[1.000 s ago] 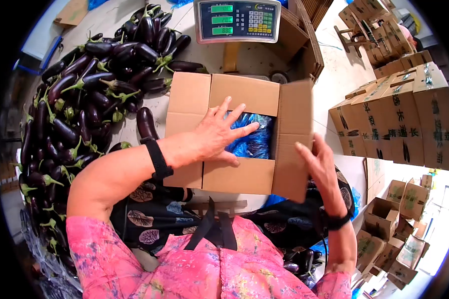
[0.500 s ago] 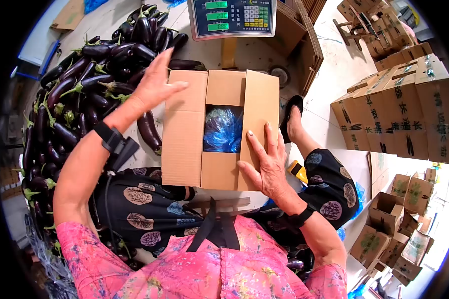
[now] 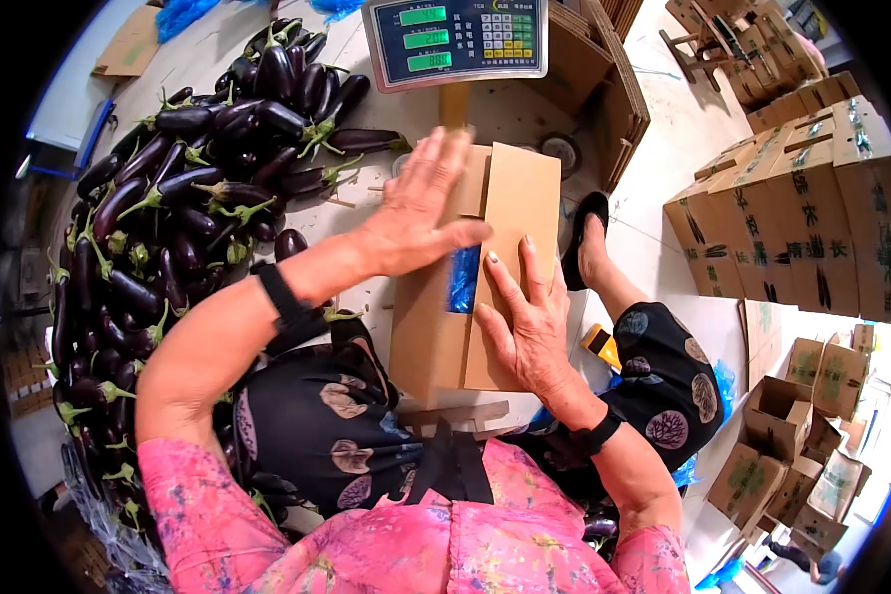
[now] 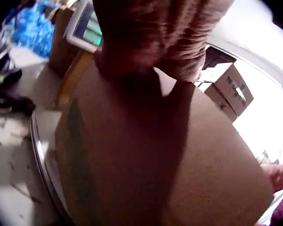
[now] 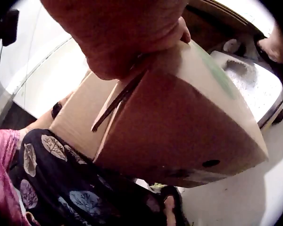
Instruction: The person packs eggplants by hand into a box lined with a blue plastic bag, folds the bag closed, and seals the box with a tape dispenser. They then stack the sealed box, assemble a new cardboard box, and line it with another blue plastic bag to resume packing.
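Observation:
A cardboard box (image 3: pixel 436 327) stands in front of the person, and a strip of blue plastic bag (image 3: pixel 463 280) shows between its two side flaps. My left hand (image 3: pixel 416 213), slightly blurred, lies over the left flap with fingers straight and thumb pointing right. On the right flap (image 3: pixel 525 188) my right hand (image 3: pixel 533 327) rests with its fingers spread. In the left wrist view the left hand (image 4: pixel 155 37) is above the box side (image 4: pixel 132 155). The right wrist view has the right hand (image 5: pixel 122 37) on top of the box (image 5: pixel 170 127).
A large heap of eggplants (image 3: pixel 183 208) lies at the left. Behind the box is a scale display (image 3: pixel 455 42). Printed cartons (image 3: pixel 812 218) are stacked at the right, with open boxes (image 3: pixel 777 416) below them. A yellow-handled tool (image 3: pixel 601 345) lies near the right knee.
The left hand has come from the left of the box onto its left flap, which has folded inward. Earlier the right flap folded in under the right hand, narrowing the opening.

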Demonstrator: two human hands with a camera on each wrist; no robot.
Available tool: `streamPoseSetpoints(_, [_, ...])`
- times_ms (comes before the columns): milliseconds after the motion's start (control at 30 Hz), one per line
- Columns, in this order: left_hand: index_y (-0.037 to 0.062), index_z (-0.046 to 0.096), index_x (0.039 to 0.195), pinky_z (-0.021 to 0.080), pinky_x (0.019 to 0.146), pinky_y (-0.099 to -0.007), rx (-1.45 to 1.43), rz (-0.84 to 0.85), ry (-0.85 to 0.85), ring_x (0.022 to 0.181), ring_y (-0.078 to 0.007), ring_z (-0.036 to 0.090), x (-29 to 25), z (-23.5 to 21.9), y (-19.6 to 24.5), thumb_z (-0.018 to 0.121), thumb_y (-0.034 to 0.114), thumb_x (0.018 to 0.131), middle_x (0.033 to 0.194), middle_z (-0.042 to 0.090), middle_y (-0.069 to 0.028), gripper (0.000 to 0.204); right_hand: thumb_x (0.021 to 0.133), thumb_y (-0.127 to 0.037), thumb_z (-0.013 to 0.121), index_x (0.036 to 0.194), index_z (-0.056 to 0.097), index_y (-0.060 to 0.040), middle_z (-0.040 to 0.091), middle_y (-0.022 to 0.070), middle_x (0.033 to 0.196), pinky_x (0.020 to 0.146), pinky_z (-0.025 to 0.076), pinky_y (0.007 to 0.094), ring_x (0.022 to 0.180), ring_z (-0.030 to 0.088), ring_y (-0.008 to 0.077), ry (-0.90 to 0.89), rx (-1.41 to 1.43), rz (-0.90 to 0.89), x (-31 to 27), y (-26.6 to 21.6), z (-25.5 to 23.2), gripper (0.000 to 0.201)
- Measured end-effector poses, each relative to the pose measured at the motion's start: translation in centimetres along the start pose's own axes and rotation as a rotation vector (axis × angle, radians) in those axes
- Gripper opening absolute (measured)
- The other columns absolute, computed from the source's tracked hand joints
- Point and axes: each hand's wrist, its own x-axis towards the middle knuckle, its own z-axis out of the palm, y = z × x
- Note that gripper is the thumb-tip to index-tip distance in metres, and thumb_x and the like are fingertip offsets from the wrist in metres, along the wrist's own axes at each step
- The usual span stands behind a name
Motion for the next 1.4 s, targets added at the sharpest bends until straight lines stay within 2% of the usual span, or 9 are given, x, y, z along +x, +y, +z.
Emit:
streamPoseSetpoints(433, [0.0133, 0.045, 0.147, 0.028, 0.113, -0.0523, 0.325, 0.227, 0.238, 0.140, -0.0394, 0.038, 2.8, 3.7, -1.3, 0.055, 0.045, 0.093, 0.154, 0.039, -0.0212, 0.064, 0.094, -0.041, 0.062, 0.150, 0.046, -0.0174, 0.020, 0.0208, 0.163, 0.114, 0.030, 0.0558, 0.138, 0.031, 0.0508, -0.185, -0.143, -0.051, 0.3, 0.6, -1.2, 0.063])
streamPoseSetpoints(467, [0.0135, 0.047, 0.146, 0.029, 0.113, -0.0522, 0.337, 0.249, 0.241, 0.139, -0.0394, 0.040, 2.8, 3.6, -1.4, 0.056, 0.043, 0.093, 0.152, 0.040, -0.0212, 0.062, 0.092, -0.044, 0.063, 0.150, 0.045, -0.0257, 0.023, 0.0200, 0.161, 0.114, 0.029, 0.0593, 0.137, 0.030, 0.0550, -0.210, -0.092, -0.032, 0.4, 0.9, -1.3, 0.063])
streamPoseSetpoints(600, [0.0193, 0.050, 0.145, 0.028, 0.114, -0.0484, 0.381, 0.288, 0.269, 0.138, -0.0348, 0.042, 2.1, 3.6, -2.8, 0.053, 0.033, 0.095, 0.151, 0.043, -0.0169, 0.052, 0.095, -0.048, 0.061, 0.154, 0.040, -0.0271, 0.019, 0.0202, 0.163, 0.108, 0.039, 0.0520, 0.138, 0.039, 0.0431, -0.434, -0.248, -0.070, 2.2, 0.3, -3.8, 0.065])
streamPoseSetpoints(833, [0.0228, 0.046, 0.149, 0.029, 0.112, -0.0475, 0.360, 0.216, 0.254, 0.134, -0.0317, 0.044, 2.1, 3.0, -3.4, 0.055, 0.046, 0.097, 0.142, 0.049, -0.0124, 0.057, 0.092, -0.038, 0.069, 0.155, 0.036, -0.0254, 0.016, 0.0252, 0.162, 0.103, 0.047, 0.0473, 0.128, 0.049, 0.0446, -0.476, -0.294, -0.179, 2.8, 1.1, -4.4, 0.072])
streamPoseSetpoints(933, [0.0227, 0.046, 0.148, 0.032, 0.108, -0.0469, 0.343, 0.202, 0.256, 0.128, -0.0313, 0.048, 2.9, 3.4, -3.2, 0.055, 0.048, 0.097, 0.133, 0.053, -0.0113, 0.058, 0.087, -0.035, 0.075, 0.155, 0.036, -0.0262, 0.019, 0.0246, 0.161, 0.099, 0.050, 0.0473, 0.120, 0.055, 0.0437, -0.679, -0.325, -0.119, 4.8, 0.2, -6.3, 0.078])
streamPoseSetpoints(967, [0.0227, 0.047, 0.148, 0.033, 0.107, -0.0466, 0.341, 0.199, 0.256, 0.126, -0.0311, 0.049, 3.2, 3.4, -3.3, 0.056, 0.049, 0.096, 0.130, 0.054, -0.0109, 0.058, 0.081, -0.031, 0.080, 0.154, 0.037, -0.0271, 0.030, 0.0202, 0.156, 0.093, 0.052, 0.0477, 0.111, 0.060, 0.0429, -0.677, -0.306, -0.179, 5.8, 0.5, -7.1, 0.084])
streamPoseSetpoints(1100, [0.0229, 0.047, 0.147, 0.033, 0.105, -0.0463, 0.358, 0.214, 0.289, 0.122, -0.0304, 0.050, 3.6, 3.6, -3.4, 0.057, 0.049, 0.096, 0.125, 0.055, -0.0095, 0.059, 0.075, -0.031, 0.084, 0.149, 0.045, -0.0265, 0.044, 0.0131, 0.145, 0.104, 0.045, 0.0461, 0.124, 0.049, 0.0356, -0.558, -0.411, -0.267, 11.0, 3.1, -7.2, 0.084])
streamPoseSetpoints(1200, [0.0232, 0.048, 0.146, 0.033, 0.106, -0.0467, 0.365, 0.212, 0.289, 0.121, -0.0306, 0.051, 3.6, 3.5, -3.6, 0.058, 0.050, 0.095, 0.125, 0.055, -0.0097, 0.059, 0.067, -0.038, 0.087, 0.149, 0.044, -0.0193, 0.038, 0.0187, 0.153, 0.106, 0.043, 0.0500, 0.132, 0.045, 0.0428, -0.329, -0.308, -0.437, 12.5, 5.8, -4.6, 0.094])
streamPoseSetpoints(1400, [0.0231, 0.051, 0.145, 0.031, 0.108, -0.0468, 0.340, 0.185, 0.256, 0.123, -0.0298, 0.049, 3.5, 3.5, -3.2, 0.054, 0.053, 0.096, 0.128, 0.055, -0.0102, 0.058, 0.049, -0.069, 0.088, 0.154, 0.030, -0.0018, 0.031, 0.0228, 0.158, 0.114, 0.029, 0.0610, 0.147, 0.026, 0.0457, -0.373, -0.235, -0.257, 14.3, 7.6, -3.5, 0.138])
